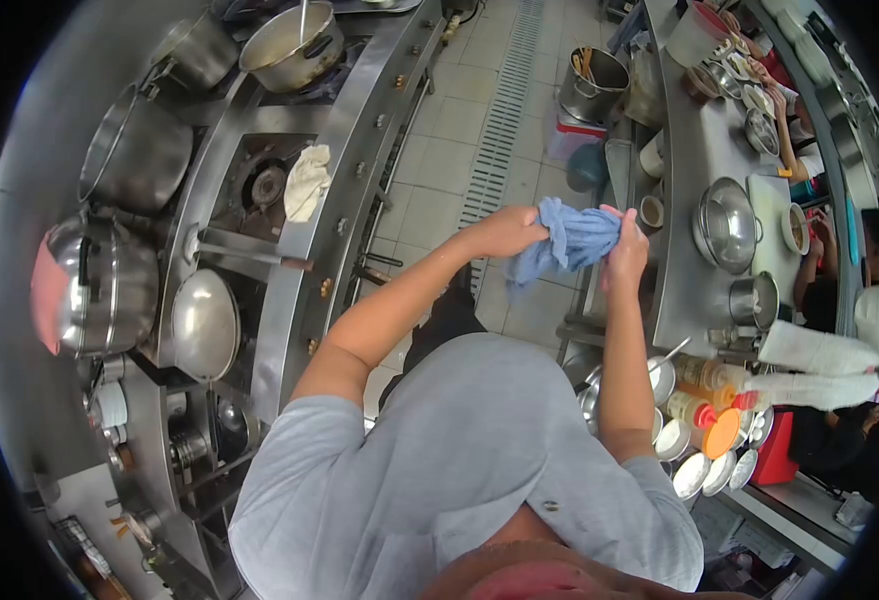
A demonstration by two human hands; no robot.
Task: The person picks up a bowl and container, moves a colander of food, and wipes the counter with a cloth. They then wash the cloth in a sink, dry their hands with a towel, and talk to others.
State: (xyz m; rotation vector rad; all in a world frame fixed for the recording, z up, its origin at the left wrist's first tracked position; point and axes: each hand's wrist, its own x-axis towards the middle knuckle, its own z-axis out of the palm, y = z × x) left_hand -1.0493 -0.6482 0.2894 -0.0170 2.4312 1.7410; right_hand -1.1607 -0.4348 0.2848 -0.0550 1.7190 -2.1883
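Observation:
A bunched blue cloth (571, 238) is stretched between my two hands, out in front of my chest over the aisle. My left hand (504, 232) is closed round its left end. At the other end my right hand (625, 245) grips the cloth with fingers wrapped over it. A loose fold of the cloth hangs down below my left hand. Beneath it, the tiled floor (539, 310) shows.
On my left runs a steel stove (289, 300) with a large pot (294, 50), a lidded wok (206, 325) and a pale rag (307, 184). To my right, a steel counter (694, 150) holds metal bowls (729, 225) and sauce bottles (721, 432). Other people's arms reach in beyond it.

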